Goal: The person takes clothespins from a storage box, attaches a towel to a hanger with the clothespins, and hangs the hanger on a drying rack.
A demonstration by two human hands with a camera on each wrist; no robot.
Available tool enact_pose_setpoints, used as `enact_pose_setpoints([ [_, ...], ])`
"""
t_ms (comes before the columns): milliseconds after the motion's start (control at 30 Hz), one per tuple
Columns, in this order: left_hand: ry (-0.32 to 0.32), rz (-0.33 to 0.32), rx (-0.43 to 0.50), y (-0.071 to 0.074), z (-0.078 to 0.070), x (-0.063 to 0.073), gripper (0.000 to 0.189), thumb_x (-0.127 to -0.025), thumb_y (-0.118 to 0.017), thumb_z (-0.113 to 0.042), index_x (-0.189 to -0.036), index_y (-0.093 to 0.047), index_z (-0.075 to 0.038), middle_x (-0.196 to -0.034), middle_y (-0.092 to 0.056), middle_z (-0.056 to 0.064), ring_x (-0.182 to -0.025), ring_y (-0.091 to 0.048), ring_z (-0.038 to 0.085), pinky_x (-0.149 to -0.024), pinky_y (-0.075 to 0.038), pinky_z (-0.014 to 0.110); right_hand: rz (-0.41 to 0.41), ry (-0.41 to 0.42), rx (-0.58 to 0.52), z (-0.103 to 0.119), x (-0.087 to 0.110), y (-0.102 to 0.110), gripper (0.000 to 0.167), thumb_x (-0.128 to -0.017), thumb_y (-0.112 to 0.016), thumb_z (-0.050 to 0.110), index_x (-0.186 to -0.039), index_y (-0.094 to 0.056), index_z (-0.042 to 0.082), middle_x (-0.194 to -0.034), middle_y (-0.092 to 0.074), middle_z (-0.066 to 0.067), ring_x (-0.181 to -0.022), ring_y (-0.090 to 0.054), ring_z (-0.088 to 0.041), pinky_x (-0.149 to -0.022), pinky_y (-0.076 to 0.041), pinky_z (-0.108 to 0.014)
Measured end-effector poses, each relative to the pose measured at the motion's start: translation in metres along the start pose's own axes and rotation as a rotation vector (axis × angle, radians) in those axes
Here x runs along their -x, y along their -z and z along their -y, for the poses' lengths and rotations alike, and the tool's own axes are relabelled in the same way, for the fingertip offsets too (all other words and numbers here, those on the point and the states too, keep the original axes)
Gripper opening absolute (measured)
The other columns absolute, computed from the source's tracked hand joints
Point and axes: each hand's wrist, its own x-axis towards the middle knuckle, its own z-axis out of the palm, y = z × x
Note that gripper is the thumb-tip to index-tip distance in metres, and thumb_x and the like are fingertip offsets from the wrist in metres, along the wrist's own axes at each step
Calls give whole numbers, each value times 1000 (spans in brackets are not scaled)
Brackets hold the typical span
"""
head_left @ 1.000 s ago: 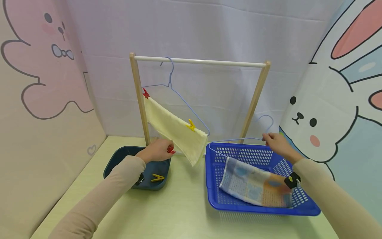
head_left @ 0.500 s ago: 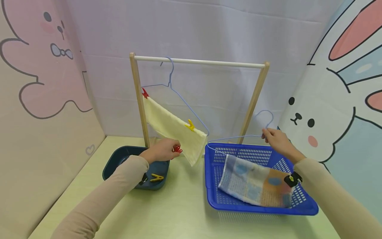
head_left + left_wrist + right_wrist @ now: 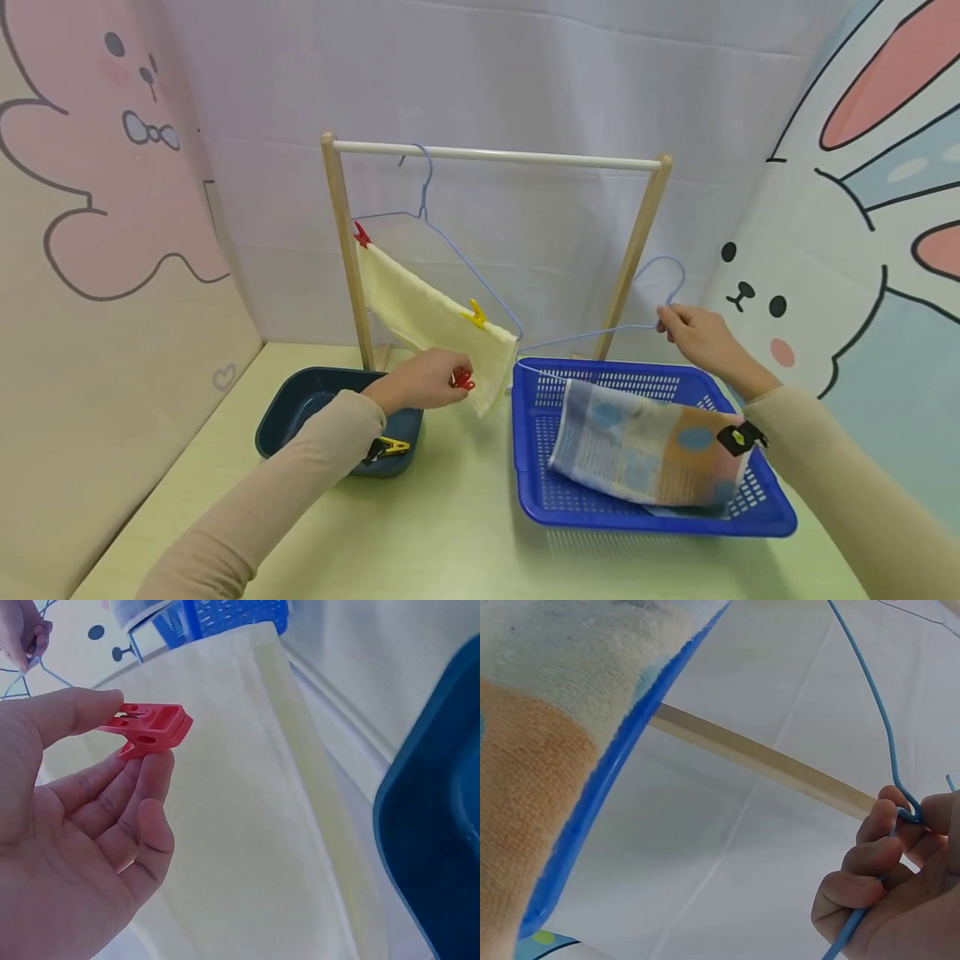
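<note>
My left hand (image 3: 431, 379) pinches a red clothespin (image 3: 154, 724) between thumb and fingers, in front of a pale yellow towel (image 3: 442, 312). That towel hangs slanted from a blue wire hanger (image 3: 468, 267) on the rack, clipped by a red clothespin (image 3: 362, 235) and a yellow clothespin (image 3: 476, 314). With curled fingers my right hand (image 3: 701, 337) grips a second blue hanger (image 3: 889, 731) just below its hook. A patterned towel (image 3: 645, 446) is draped over this hanger's lower part, above the blue basket (image 3: 525, 467); its right side is partly behind the wrist strap.
A wooden rack with a white rod (image 3: 510, 156) stands at the back. At left, a dark teal bin (image 3: 300, 387) holds a yellow clothespin (image 3: 393, 447), partly hidden by my left wrist. Fabric walls with cartoon animals enclose the table (image 3: 450, 533).
My right hand has risen with the hanger, lifting the patterned towel slightly in the basket. My left hand has moved right with the red clothespin, from beside the bin to before the yellow towel.
</note>
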Motion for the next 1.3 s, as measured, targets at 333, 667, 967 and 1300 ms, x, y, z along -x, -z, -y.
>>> enact_pose_setpoints([
  [333, -38, -29, -25, 4, -25, -12, 17, -86, -67, -19, -99, -60, -11, -85, -60, -4, -76, -55, 11, -70, -47, 26, -14, -16, -14, 9, -2, 17, 50, -103, -28, 40, -99, -60, 2, -84, -56, -15, -56, -45, -23, -54, -41, -36],
  [667, -76, -54, 35, 11, -48, -22, 12, -86, -66, -16, -94, -57, -12, -79, -58, -5, -73, -55, 9, -67, -47, 23, -67, -7, -2, 18, -3, 30, 52, -103, -28, 41, -98, -62, 2, -84, -56, -13, -69, -46, -26, -62, -35, -37],
  [967, -120, -71, 90, 21, -67, -32, 17, -86, -66, -15, -100, -57, -9, -86, -63, -4, -82, -60, 8, -76, -48, 21, -101, 9, 0, 24, -5, 42, 50, -103, -29, 39, -96, -62, 2, -84, -58, -13, -75, -50, -27, -63, -37, -37],
  [1300, -172, -110, 111, 28, -87, -39, 14, -89, -65, -17, -98, -57, -9, -89, -66, 0, -82, -62, 9, -73, -48, 21, -115, -5, -7, 30, -4, 48, 52, -102, -27, 42, -97, -61, 2, -82, -55, -11, -66, -42, -25, -59, -34, -36],
])
